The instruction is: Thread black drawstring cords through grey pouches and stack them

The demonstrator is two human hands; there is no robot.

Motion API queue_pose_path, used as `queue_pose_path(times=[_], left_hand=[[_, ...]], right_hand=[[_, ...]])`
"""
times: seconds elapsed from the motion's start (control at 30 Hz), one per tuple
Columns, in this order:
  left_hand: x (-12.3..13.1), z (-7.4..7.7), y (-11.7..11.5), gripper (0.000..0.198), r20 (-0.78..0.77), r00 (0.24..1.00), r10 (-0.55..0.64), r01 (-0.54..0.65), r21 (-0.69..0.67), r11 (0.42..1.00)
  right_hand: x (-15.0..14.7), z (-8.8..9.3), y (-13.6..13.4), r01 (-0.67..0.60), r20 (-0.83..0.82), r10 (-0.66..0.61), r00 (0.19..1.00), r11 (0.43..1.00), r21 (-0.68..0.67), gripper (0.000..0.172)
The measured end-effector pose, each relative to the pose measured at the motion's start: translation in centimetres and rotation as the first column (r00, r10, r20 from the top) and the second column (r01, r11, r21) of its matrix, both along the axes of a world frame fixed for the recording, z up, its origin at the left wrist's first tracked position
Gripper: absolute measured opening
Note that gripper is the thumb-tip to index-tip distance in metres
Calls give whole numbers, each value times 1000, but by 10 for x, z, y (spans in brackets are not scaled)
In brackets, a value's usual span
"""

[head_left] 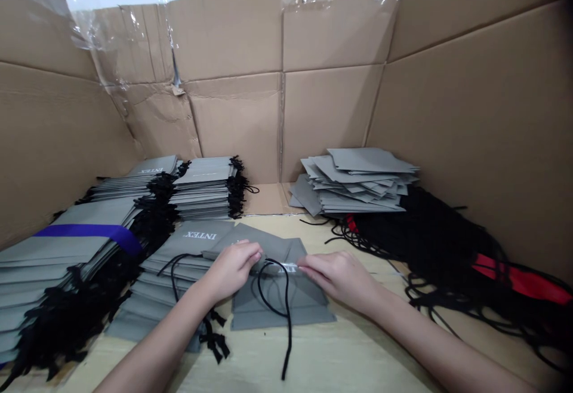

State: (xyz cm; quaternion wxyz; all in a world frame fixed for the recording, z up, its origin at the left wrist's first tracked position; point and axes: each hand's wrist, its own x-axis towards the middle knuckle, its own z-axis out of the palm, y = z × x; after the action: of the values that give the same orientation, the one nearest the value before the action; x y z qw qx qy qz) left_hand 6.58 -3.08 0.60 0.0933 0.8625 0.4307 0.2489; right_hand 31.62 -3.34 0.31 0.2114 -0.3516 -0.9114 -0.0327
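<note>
A grey drawstring pouch (pixel 284 306) with white lettering lies flat before me, and more grey fabric sits behind it. My left hand (pixel 237 264) is closed, its thumb and fingers pinching grey pouch fabric at the top. Opposite it, my right hand (pixel 338 273) is closed in a pinch beside the lettering; what lies between its fingertips is too small to make out. From near my left fingertips a black cord (pixel 287 309) curves in a loop over the pouch, its loose end hanging onto the table. A spread pile of INTEX pouches (pixel 154 297) lies left of my left hand.
Stacked pouches with black cords (pixel 203 190) stand at the back left, and a purple band (pixel 89 232) crosses another stack. At the back right are loose grey pouches (pixel 358 184). Black cords with red wraps (pixel 447 232) lie alongside. Cardboard walls (pixel 233 112) enclose the wooden tabletop (pixel 250 360).
</note>
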Motion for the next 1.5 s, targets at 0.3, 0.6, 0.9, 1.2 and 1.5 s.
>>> queue_pose_path(times=[0.3,0.6,0.9,1.2,1.5], left_hand=[[-1,-1,0,30,-7,1000,14,-14,-6,1000],[-1,0,1,28,2,1000,6,-6,-1,1000],[-2,-2,1,27,60,998,-16,19,-58,998],[-2,-4,4,24,76,997,-20,25,-65,998],[1,-2,0,20,96,995,-31,36,-57,998]], right_hand=[[1,0,0,3,-4,-3,1000,1000,-8,28],[0,4,-1,10,78,-12,997,1000,17,28],[0,8,-3,1,183,-20,983,995,105,28],[2,5,-2,-28,140,4,990,986,164,25],[-3,5,-5,7,129,-23,991,992,122,22]])
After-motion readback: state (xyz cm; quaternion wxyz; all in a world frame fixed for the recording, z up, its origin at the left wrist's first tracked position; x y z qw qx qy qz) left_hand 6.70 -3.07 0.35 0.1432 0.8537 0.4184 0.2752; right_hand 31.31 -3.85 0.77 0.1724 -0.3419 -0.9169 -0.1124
